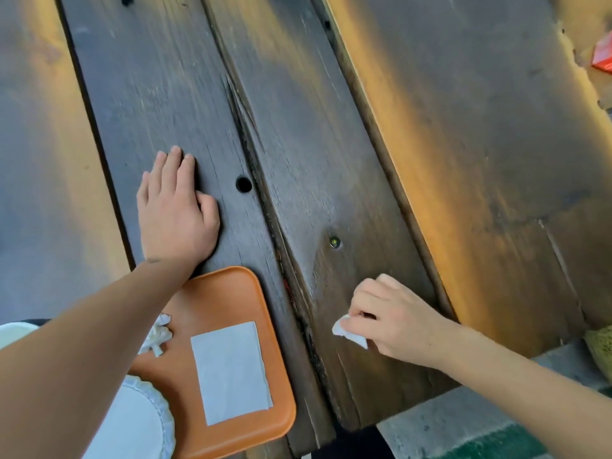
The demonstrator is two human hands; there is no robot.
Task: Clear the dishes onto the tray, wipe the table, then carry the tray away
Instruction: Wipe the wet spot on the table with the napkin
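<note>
An orange tray lies on the dark wooden table at the near left. On the tray are a flat white napkin, a crumpled tissue and a white paper plate, partly hidden by my left forearm. My left hand rests flat on the table, palm down, just beyond the tray. To the tray's right, my right hand pinches a small white tissue against the table planks.
The table has wide gaps between planks and bolt holes. A wooden bench runs along the right. A red-and-white packet lies at the far right edge. Another white dish edge shows at the left.
</note>
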